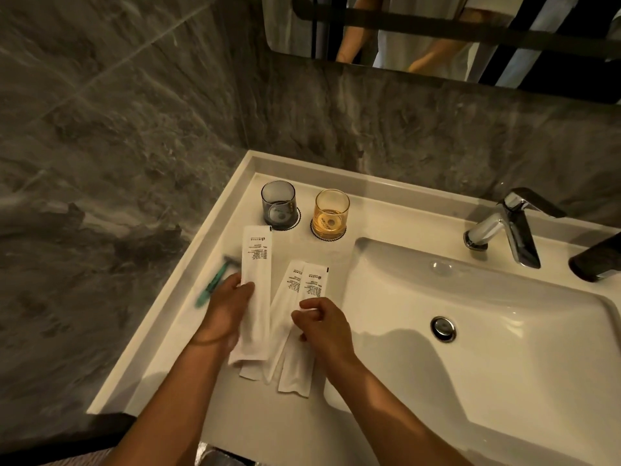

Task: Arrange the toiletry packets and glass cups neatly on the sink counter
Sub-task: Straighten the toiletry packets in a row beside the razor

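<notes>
The left hand [228,312] lies on a long white packet [256,280], with the thumb on top and the fingers curled around its left edge, so it holds this packet against the counter [188,331]. The right hand [322,326] is half closed, its fingertips [302,312] pinching the packet on the right [311,287], which overlaps another packet [290,280] beside it. All packets lie on the white counter left of the sink basin [470,331]. Behind them stand a grey glass cup [279,205] and an amber glass cup [331,213], each on a dark coaster, near each other. A green razor [215,280] lies just left of the left hand. The chrome faucet [510,223] is far right.
</notes>
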